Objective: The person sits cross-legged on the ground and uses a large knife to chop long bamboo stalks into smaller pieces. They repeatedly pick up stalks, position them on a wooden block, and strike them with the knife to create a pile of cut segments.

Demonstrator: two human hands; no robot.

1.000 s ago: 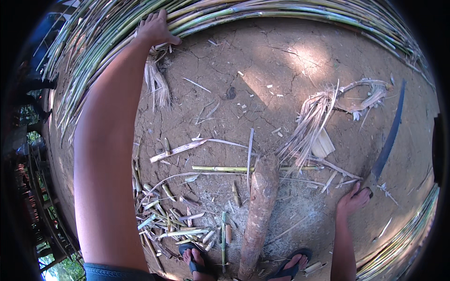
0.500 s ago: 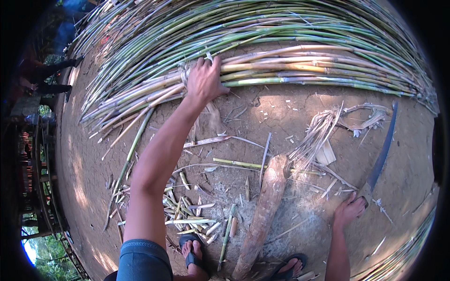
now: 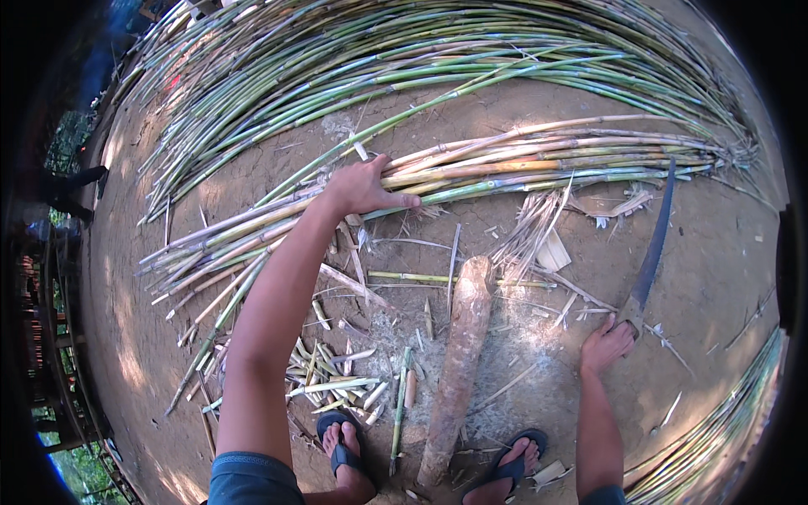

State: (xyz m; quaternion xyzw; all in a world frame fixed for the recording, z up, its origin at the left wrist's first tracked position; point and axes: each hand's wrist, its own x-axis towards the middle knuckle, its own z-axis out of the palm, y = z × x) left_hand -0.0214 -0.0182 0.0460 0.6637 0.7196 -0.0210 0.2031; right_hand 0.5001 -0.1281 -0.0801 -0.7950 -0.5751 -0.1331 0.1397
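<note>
My left hand is closed around a bundle of yellowish-green cane stalks, near its tied part, which my fingers partly hide. The bundle lies across the ground ahead of me, some distance from the big pile. My right hand grips the handle of a handsaw. Its long dark blade points away from me, with the tip reaching the bundle's right part. Between my feet a peeled log stretches forward, touching neither hand.
A wide pile of long green canes fills the far side. Short cut cane pieces lie by my left foot. Dry fibre strips sit beyond the log. More canes lie at the lower right. Another person's legs show at far left.
My left hand has pulled the cane bundle nearer to me, and ground now shows between it and the pile. The saw, still in my right hand, appears slightly farther left.
</note>
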